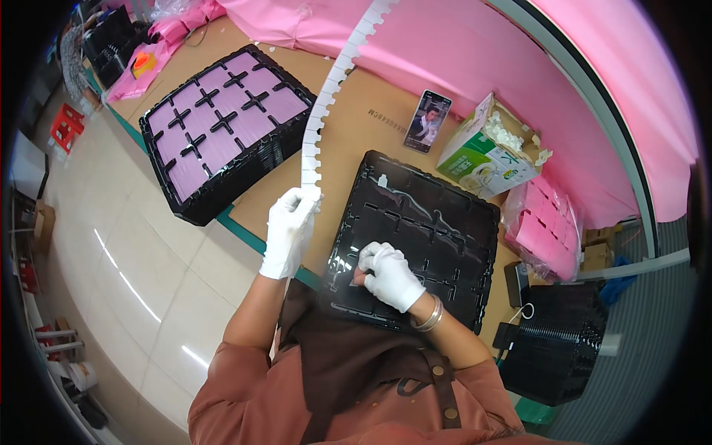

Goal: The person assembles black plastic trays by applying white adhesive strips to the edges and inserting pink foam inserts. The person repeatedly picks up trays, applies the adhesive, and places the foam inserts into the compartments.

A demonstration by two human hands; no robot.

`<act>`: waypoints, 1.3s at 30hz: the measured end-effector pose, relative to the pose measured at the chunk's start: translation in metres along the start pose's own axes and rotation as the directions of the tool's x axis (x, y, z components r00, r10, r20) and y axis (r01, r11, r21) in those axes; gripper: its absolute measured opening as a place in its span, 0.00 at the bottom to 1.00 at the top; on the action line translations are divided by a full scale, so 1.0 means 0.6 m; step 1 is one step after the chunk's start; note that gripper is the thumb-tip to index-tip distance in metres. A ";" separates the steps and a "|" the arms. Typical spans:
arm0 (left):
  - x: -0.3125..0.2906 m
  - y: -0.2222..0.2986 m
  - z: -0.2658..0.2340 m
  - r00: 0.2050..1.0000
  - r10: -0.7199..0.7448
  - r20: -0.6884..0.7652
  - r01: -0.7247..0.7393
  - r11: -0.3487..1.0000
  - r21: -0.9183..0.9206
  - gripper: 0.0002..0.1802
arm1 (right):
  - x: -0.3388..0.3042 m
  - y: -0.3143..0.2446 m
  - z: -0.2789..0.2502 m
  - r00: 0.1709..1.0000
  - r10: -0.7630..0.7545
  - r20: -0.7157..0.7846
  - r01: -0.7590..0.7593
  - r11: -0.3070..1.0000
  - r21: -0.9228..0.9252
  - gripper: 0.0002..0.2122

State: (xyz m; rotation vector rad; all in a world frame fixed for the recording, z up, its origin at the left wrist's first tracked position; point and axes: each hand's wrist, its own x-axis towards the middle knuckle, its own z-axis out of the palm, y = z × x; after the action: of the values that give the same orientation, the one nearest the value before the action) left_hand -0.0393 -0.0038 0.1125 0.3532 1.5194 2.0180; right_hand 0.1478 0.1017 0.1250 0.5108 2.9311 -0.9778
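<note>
My left hand (pixel 291 230), in a white glove, pinches the lower end of a long white strip (pixel 317 122) with notches along one edge. The strip rises from my fingers past the far side of the table. Over the near part of a shiny black plastic tray (pixel 415 222) is my gloved right hand (pixel 389 276). Its fingers are curled together, with a bare fingertip showing; whatever they hold is too small to make out. Raised ridges divide the tray, and a small white piece (pixel 383 180) sits near its far left corner.
Left of the strip stands a stack of black trays (pixel 256 159) with pink-purple sheets on top. Beyond the middle tray are a phone (pixel 428 121) and an open green-and-white carton (pixel 482 159). Bagged pink pieces (pixel 545 226) lie right; more black trays (pixel 556 341) are stacked below.
</note>
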 end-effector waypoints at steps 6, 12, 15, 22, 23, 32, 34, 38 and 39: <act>-0.012 0.014 0.009 1.000 -0.013 -0.012 0.013 0.999 0.052 0.10 | 0.002 -0.028 0.016 0.992 0.078 -0.102 -0.093 0.983 -0.158 0.05; -0.009 0.005 0.009 1.000 -0.010 0.010 0.010 0.999 0.033 0.11 | 0.014 -0.020 0.038 0.971 0.126 -0.202 -0.164 0.969 -0.184 0.12; -0.013 -0.005 0.015 0.999 0.028 0.015 -0.029 0.996 0.087 0.11 | 0.000 -0.020 0.033 0.983 0.054 -0.175 -0.095 0.966 -0.239 0.13; -0.076 0.034 0.059 0.984 -0.040 0.171 0.023 0.995 0.098 0.11 | 0.017 -0.034 -0.008 0.915 0.246 -0.319 -0.081 0.888 0.452 0.12; -0.087 0.039 0.069 0.979 -0.119 0.164 0.111 0.992 0.059 0.10 | 0.020 -0.039 -0.008 0.904 0.289 -0.314 -0.026 0.772 0.635 0.11; -0.090 0.021 0.138 0.989 0.045 0.138 -0.044 0.999 -0.012 0.09 | -0.001 -0.022 -0.031 0.895 0.364 -0.257 0.162 0.272 0.949 0.09; -0.070 0.034 0.135 0.968 -0.011 0.250 -0.007 0.998 0.068 0.09 | -0.007 -0.023 -0.044 0.884 0.384 -0.266 0.165 0.276 0.947 0.08; -0.061 0.040 0.150 0.963 -0.055 0.263 0.048 0.998 0.031 0.09 | -0.017 -0.033 -0.051 0.605 0.234 -0.761 0.253 0.850 0.462 0.04; -0.059 0.037 0.151 0.966 -0.067 0.249 0.065 0.998 0.017 0.10 | -0.023 -0.034 -0.057 0.613 0.199 -0.765 0.266 0.859 0.437 0.04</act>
State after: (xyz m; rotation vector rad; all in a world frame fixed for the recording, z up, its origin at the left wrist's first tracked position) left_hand 0.0307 0.0427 0.1667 0.5315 1.3657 1.8390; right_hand 0.1579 0.1022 0.1659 1.1958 3.3365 -2.0396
